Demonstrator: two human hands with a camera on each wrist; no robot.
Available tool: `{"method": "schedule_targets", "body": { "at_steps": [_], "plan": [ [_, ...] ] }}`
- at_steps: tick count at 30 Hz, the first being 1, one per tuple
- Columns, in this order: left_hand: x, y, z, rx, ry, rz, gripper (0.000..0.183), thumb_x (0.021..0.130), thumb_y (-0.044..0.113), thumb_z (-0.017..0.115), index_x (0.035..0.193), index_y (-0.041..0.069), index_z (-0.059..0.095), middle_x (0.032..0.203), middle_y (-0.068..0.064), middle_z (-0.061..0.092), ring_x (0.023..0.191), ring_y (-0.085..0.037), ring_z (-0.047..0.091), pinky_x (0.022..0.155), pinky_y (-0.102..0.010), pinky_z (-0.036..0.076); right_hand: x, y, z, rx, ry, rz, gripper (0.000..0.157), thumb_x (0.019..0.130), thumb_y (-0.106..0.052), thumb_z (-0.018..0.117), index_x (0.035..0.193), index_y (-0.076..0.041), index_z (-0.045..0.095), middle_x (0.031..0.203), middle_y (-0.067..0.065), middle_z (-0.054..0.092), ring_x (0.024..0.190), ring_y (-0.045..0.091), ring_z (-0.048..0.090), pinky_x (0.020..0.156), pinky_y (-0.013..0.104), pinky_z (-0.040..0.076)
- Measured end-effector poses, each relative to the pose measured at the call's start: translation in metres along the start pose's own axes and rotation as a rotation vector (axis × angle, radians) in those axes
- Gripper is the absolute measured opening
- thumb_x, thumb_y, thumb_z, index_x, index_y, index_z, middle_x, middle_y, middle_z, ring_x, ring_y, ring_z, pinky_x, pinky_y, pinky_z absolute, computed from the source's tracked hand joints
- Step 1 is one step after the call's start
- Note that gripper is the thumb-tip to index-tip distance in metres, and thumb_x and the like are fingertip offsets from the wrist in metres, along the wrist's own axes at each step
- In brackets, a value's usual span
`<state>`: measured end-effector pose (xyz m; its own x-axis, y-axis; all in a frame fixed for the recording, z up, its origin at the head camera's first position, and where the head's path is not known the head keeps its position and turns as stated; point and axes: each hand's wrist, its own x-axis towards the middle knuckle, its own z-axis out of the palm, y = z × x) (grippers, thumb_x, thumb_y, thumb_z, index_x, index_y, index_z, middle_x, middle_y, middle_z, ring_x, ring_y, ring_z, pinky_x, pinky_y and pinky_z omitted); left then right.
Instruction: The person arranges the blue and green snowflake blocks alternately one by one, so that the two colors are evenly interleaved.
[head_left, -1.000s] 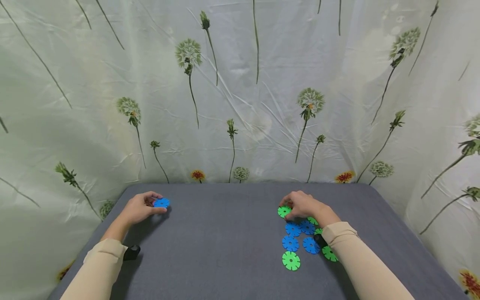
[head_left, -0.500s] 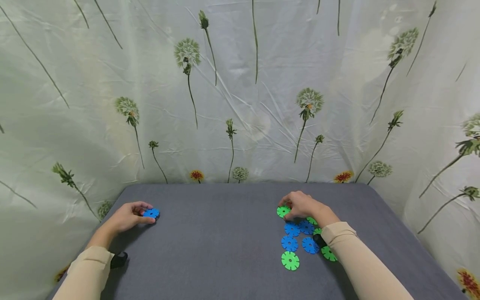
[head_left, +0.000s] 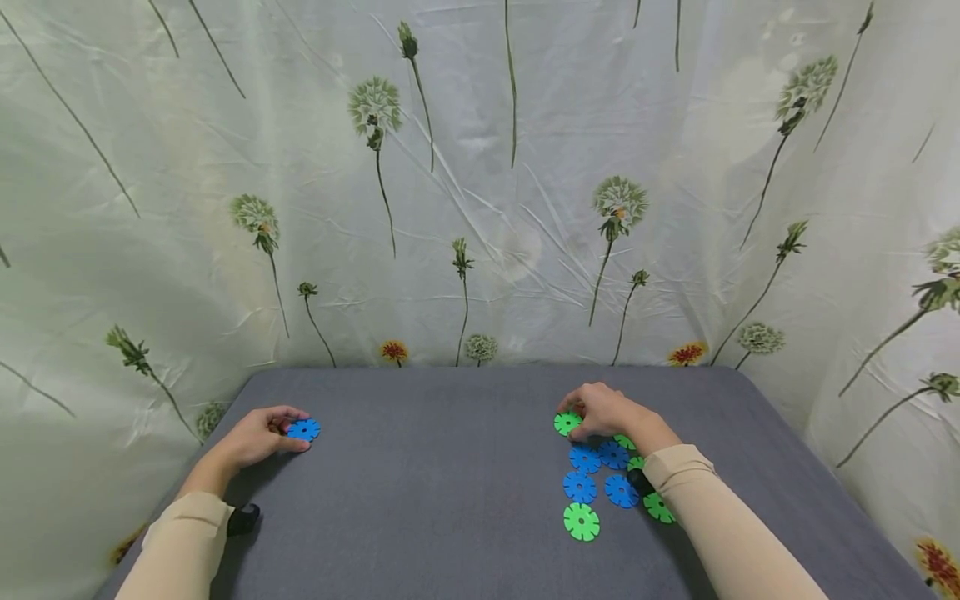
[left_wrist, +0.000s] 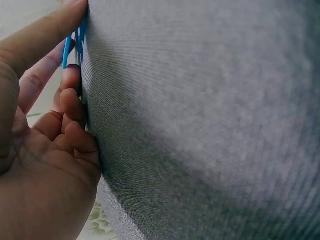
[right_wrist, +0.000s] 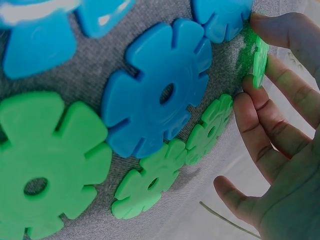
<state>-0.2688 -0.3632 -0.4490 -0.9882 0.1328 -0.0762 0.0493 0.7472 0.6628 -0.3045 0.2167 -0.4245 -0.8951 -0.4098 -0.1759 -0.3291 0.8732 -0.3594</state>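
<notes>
A blue disc point(head_left: 303, 430) is held by the left hand point(head_left: 257, 437) near the left edge of the grey table point(head_left: 435, 483), toward its far left corner; its rim is pinched between thumb and fingers. A green disc point(head_left: 567, 423) is pinched likewise by the right hand point(head_left: 609, 412), in the table's right half, well apart from the right edge. A broad stretch of table is seen between the hands, and a strip beyond both at the far edge. The near edge is cut off.

Flat beside the right hand, four loose blue discs point(head_left: 580, 487) and several loose green discs point(head_left: 582, 522) are spread, some partly covered by the right hand and the black wrist device point(head_left: 637, 481). In the left wrist view the held blue disc is shown only as slivers, so whether a second piece is lying under it cannot be told.

Both held discs are round and notched, with their faces turned up toward the head camera; the green one is seen nearly edge-on from the right wrist.
</notes>
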Motion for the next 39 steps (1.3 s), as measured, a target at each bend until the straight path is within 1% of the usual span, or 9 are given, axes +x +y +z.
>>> {"method": "schedule_targets", "body": {
  "at_steps": [6,13,16,20,23,27,32,35,39],
  "plan": [
    [-0.003,-0.002,-0.001,-0.032,-0.003,0.004,0.059,0.09,0.021,0.088,0.14,-0.003,0.066,0.104,-0.01,0.056,0.087,-0.017,0.047,0.07,-0.028,0.039,0.001,-0.002,0.001,0.003,0.006,-0.002,0.04,0.087,-0.021,0.092,0.125,-0.017,0.08,0.123,0.01,0.077,0.114,0.032,0.07,0.103,0.072,0.045],
    [-0.005,-0.005,-0.005,-0.051,-0.034,-0.005,0.065,0.092,0.021,0.087,0.146,-0.004,0.06,0.107,-0.011,0.054,0.089,-0.018,0.046,0.071,-0.029,0.039,0.001,-0.001,0.002,0.013,0.009,-0.009,0.04,0.088,-0.022,0.091,0.126,-0.016,0.08,0.119,0.008,0.077,0.108,0.028,0.07,0.102,0.072,0.045],
    [-0.004,-0.008,-0.006,-0.056,-0.049,-0.008,0.065,0.093,0.021,0.085,0.148,-0.004,0.058,0.108,-0.01,0.053,0.088,-0.017,0.046,0.071,-0.028,0.039,0.002,0.0,0.002,0.016,0.006,-0.021,0.041,0.088,-0.022,0.091,0.127,-0.016,0.08,0.118,0.007,0.077,0.106,0.026,0.069,0.099,0.067,0.048],
    [-0.001,-0.01,-0.005,-0.058,-0.058,-0.006,0.062,0.095,0.021,0.083,0.148,-0.003,0.059,0.108,-0.008,0.053,0.09,-0.016,0.046,0.073,-0.028,0.039,0.003,0.003,0.001,0.018,-0.001,-0.054,0.04,0.089,-0.021,0.09,0.127,-0.014,0.079,0.117,0.006,0.076,0.101,0.021,0.068,0.091,0.051,0.056],
    [0.002,-0.009,-0.004,-0.067,-0.06,-0.006,0.061,0.095,0.021,0.083,0.147,-0.001,0.06,0.108,-0.008,0.054,0.092,-0.017,0.046,0.073,-0.029,0.04,0.004,0.006,0.001,0.013,-0.006,-0.081,0.04,0.088,-0.021,0.09,0.125,-0.012,0.079,0.114,0.006,0.075,0.096,0.017,0.066,0.083,0.042,0.058],
    [0.004,-0.009,-0.002,-0.074,-0.051,-0.017,0.059,0.095,0.019,0.083,0.146,-0.001,0.062,0.105,-0.007,0.053,0.09,-0.017,0.047,0.073,-0.029,0.041,0.006,0.009,0.002,0.032,-0.007,-0.107,0.041,0.088,-0.023,0.09,0.125,-0.01,0.079,0.113,0.004,0.076,0.096,0.016,0.066,0.083,0.041,0.058],
    [0.003,-0.009,0.0,-0.086,-0.038,-0.024,0.059,0.093,0.019,0.085,0.144,-0.001,0.063,0.104,-0.006,0.053,0.089,-0.016,0.047,0.072,-0.028,0.042,0.014,0.005,0.002,0.135,0.028,-0.165,0.044,0.09,-0.022,0.087,0.128,-0.002,0.076,0.119,0.01,0.078,0.1,0.02,0.072,0.087,0.04,0.061],
    [0.001,-0.008,0.0,-0.095,-0.035,-0.025,0.058,0.093,0.019,0.085,0.144,-0.001,0.063,0.104,-0.006,0.052,0.089,-0.017,0.046,0.072,-0.028,0.043,0.02,-0.005,0.0,0.19,0.05,-0.201,0.045,0.09,-0.021,0.086,0.128,0.001,0.076,0.119,0.013,0.078,0.097,0.019,0.073,0.085,0.038,0.062],
    [-0.001,-0.007,0.0,-0.101,-0.028,-0.033,0.058,0.093,0.019,0.085,0.143,-0.001,0.064,0.105,-0.007,0.052,0.089,-0.017,0.046,0.072,-0.029,0.042,0.029,-0.025,-0.001,0.222,0.065,-0.243,0.042,0.091,-0.022,0.085,0.125,0.0,0.077,0.113,0.01,0.079,0.092,0.013,0.073,0.082,0.031,0.061]
  ]
}}
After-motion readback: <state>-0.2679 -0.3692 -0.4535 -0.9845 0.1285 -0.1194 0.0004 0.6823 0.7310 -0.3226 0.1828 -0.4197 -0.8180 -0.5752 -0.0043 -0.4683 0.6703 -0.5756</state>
